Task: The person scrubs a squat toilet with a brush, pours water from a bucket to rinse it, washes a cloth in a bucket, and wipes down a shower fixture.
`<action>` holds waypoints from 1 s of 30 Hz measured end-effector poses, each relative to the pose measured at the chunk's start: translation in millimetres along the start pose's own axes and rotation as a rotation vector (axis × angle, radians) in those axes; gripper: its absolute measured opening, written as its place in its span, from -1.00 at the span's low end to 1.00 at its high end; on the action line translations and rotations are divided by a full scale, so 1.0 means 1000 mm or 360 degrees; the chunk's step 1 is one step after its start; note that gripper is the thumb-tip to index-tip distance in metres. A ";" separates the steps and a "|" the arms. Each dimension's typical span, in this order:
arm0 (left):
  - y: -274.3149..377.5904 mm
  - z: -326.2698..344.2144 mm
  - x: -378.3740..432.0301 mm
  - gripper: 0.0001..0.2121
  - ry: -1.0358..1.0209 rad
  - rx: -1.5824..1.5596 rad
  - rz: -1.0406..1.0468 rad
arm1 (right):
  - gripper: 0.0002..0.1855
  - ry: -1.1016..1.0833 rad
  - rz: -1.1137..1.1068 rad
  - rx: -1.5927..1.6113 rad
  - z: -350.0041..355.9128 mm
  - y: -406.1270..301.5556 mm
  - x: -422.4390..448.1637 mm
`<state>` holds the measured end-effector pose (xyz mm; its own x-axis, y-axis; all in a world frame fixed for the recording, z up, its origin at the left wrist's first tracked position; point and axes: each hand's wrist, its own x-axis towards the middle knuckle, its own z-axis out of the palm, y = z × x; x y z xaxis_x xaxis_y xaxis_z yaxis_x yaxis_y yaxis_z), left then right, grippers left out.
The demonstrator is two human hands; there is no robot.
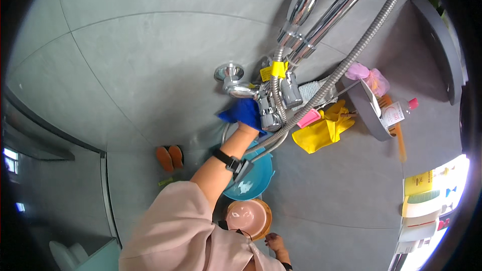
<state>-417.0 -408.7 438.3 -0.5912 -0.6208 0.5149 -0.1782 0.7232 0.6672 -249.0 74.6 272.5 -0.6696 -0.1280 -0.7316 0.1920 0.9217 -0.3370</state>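
Note:
My left hand, mostly wrapped by a blue cloth (pixel 243 113), presses the cloth against the lower left side of a chrome shower mixer tap (pixel 269 111). A bare patch of my left hand (pixel 248 130) shows below the cloth; the fingers are covered. My right hand (pixel 274 241) hangs low beside a pink basin (pixel 246 216), its fingers curled. Whether anything is in it cannot be made out. Below my left forearm stands a blue plastic tub (pixel 254 180), partly hidden by the arm. A metal shower hose (pixel 339 75) runs in front of the tap.
Yellow rubber gloves (pixel 324 131) and a pink item (pixel 308 118) hang right of the tap. A grey corner shelf (pixel 367 109) holds a clear bottle (pixel 395 113). A hand shower (pixel 305 2) sits above. Orange slippers (pixel 170 157) rest at left; several bottles (pixel 420 183) line the right.

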 end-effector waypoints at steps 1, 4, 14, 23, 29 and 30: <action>-0.005 0.001 0.002 -0.64 -0.0087 0.0002 0.0028 | -0.70 -0.0032 -0.0021 0.0038 -0.003 -0.014 -0.005; -0.021 0.001 -0.001 -0.62 -0.0348 -0.0027 0.0107 | -0.69 -0.0063 -0.0003 0.0108 -0.007 -0.015 -0.010; -0.008 0.029 -0.033 -0.58 -0.0578 -0.0449 -0.0647 | -0.73 -0.0073 0.0033 0.0199 -0.013 -0.001 -0.005; -0.019 -0.039 -0.088 -0.67 -0.0963 0.0303 -0.0257 | -0.75 0.0115 -0.0097 0.0289 -0.018 -0.025 -0.016; 0.042 -0.144 -0.024 -0.73 -0.0044 -0.0018 0.0387 | -0.76 -0.0014 -0.0548 -0.0377 -0.003 0.020 0.013; 0.043 -0.143 -0.014 -0.73 -0.0052 -0.0019 0.0397 | -0.76 -0.0015 -0.0710 -0.0528 0.002 0.022 0.015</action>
<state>-304.1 -412.2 536.3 -0.6407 -0.4133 0.6471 -0.0144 0.8491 0.5280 -253.0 91.9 253.2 -0.6275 -0.5341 -0.5665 -0.3458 0.8431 -0.4119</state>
